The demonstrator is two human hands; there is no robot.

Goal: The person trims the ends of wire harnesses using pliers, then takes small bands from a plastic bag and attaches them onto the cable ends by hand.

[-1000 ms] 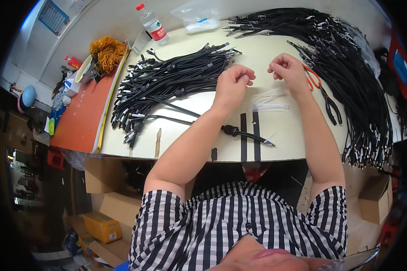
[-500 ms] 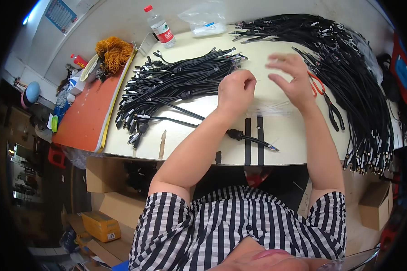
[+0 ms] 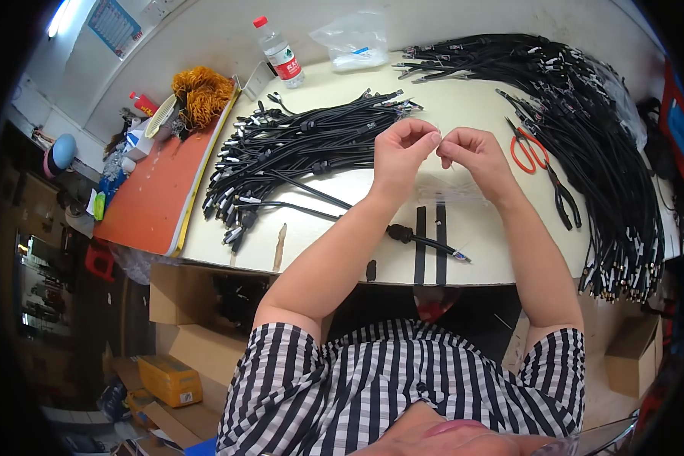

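My left hand point(image 3: 400, 156) and my right hand point(image 3: 477, 158) meet fingertip to fingertip above the cream table point(image 3: 327, 262). Both are pinched, with a thin whitish strand faintly visible between them; its full shape is too small to tell. Beneath the hands lie thin clear-white strips point(image 3: 452, 191). A single black cable point(image 3: 433, 243) with a bulky black part on it runs out from under my left forearm. Left of my left hand sits a pile of black cables point(image 3: 304, 140) with white-tagged ends.
A large heap of black cables point(image 3: 585, 144) curves along the right side. Orange-handled scissors and black-jawed pliers point(image 3: 561, 199) lie beside it. At the back stand a bottle point(image 3: 285, 62) and a plastic bag point(image 3: 353, 52). An orange board point(image 3: 156, 197) with orange strings is at left.
My right hand, spread and blurred half a second ago, has closed and come left to meet my left hand. The whole view has shifted slightly.
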